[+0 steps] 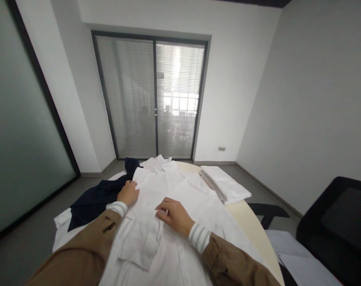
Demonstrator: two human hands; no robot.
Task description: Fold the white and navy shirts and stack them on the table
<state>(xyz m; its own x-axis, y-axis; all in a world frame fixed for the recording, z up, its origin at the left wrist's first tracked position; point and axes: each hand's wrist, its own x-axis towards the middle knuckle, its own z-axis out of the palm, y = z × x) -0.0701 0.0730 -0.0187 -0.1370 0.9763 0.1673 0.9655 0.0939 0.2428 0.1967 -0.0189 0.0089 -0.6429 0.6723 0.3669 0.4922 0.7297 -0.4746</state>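
A long white garment (171, 186), which looks like a coat, is spread over the round table before me. One sleeve (140, 242) is folded back across its body, the end lying toward me. At the garment's left edge my left hand (128, 193) has its fingers curled closed on the cloth; the fingertips are partly hidden. Near the upper end of the folded sleeve, my right hand (176, 214) pinches the white fabric between thumb and fingers. Dark navy cloth (101, 196) lies just left of my left hand.
A stack of folded white cloth (224, 184) sits at the table's (253, 226) right side. Beyond the edge on the right stands a black chair (338, 222), near white sheets (299, 254). More white cloth (61, 222) pokes out below the navy piece. Glass panels with blinds (150, 99) are behind.
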